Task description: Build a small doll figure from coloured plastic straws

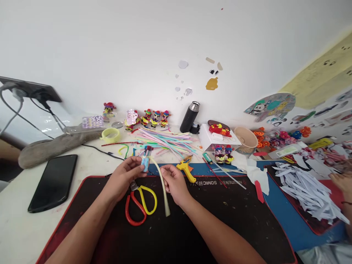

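Observation:
My left hand (128,175) pinches a small blue figure (145,163) with a dark and red top, held above the black mat (214,220). A pale yellow-green strip (162,183) runs from beside the figure and curves down toward the mat. My right hand (173,183) is closed on the middle of that strip, thumb and fingers together. Scissors (143,203) with one red and one yellow handle lie on the mat below my left hand. A yellow glue gun (187,169) lies just beyond my right hand.
Behind are a pile of pastel strips (167,141), a black flask (189,117), small figures (156,118) and a white box (217,138). A phone (53,183) lies left. At right, another person's hand (341,183) is beside white paper strips (308,190).

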The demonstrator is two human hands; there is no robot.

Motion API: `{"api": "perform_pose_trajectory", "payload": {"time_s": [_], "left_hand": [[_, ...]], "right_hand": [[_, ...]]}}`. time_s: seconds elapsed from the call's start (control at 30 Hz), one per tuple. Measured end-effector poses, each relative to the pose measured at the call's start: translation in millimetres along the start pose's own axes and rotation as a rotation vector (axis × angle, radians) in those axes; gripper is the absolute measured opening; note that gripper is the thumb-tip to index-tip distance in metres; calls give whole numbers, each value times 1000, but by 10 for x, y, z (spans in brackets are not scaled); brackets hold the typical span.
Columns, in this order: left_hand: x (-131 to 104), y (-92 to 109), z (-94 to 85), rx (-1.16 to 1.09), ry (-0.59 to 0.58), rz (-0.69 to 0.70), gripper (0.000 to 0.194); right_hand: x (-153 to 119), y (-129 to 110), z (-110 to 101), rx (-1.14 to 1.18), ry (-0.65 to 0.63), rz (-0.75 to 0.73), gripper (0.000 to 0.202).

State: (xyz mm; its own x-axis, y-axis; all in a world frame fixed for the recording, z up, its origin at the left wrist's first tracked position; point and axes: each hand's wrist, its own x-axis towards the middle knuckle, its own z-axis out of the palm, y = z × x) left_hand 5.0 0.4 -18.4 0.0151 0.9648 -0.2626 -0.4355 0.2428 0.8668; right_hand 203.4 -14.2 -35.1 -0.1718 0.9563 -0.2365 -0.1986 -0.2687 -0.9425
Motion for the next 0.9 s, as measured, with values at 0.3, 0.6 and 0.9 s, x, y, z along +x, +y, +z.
{"api": "perform_pose_trajectory", "payload": {"time_s": [0.3,0.6,0.9], "left_hand": [[198,155,-307,-275,310,292,37],[211,199,-357,-290,295,250,37],[181,190,-344,-244,247,224,37]], "right_hand": [[-216,-288,167,-736,-336,-231,32],[-365,-185,388,-1475,-564,-373,51],[-351,-103,356,-1368,-527,-314,29]]}}
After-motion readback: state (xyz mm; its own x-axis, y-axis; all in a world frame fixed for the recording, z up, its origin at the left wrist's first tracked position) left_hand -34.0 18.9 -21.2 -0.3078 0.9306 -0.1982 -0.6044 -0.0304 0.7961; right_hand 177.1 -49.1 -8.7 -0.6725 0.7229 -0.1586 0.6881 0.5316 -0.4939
